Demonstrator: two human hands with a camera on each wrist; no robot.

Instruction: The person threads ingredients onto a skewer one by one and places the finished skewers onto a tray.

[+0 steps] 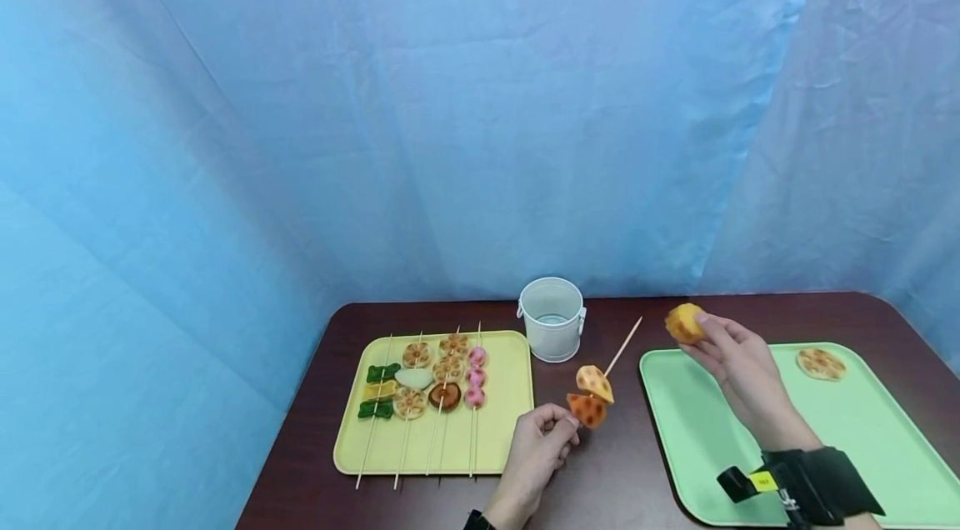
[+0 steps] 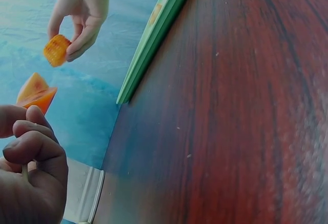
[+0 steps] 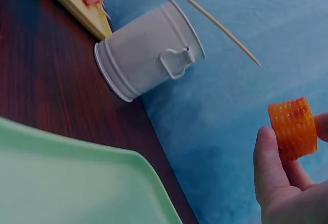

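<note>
My left hand [image 1: 536, 451] grips the lower end of a wooden skewer [image 1: 624, 347], which slants up to the right with its pointed tip bare. Two toy food pieces are threaded on it: an orange spotted piece [image 1: 587, 411] just above my fingers and a paler yellow-orange wedge [image 1: 595, 383] beyond it. Between thumb and fingers, my right hand [image 1: 742, 372] pinches a short piece of corn cob [image 3: 293, 129]. The corn is held in the air, apart from the skewer tip, above the back left corner of the green tray [image 1: 697, 463].
On the left, a yellow tray [image 1: 510, 355] carries several loaded skewers side by side. A white metal bucket [image 1: 552, 330] stands behind, between the trays. One round lotus root slice [image 1: 821, 364] lies at the green tray's back. Blue cloth [image 1: 480, 138] hangs behind the dark table [image 1: 607, 488].
</note>
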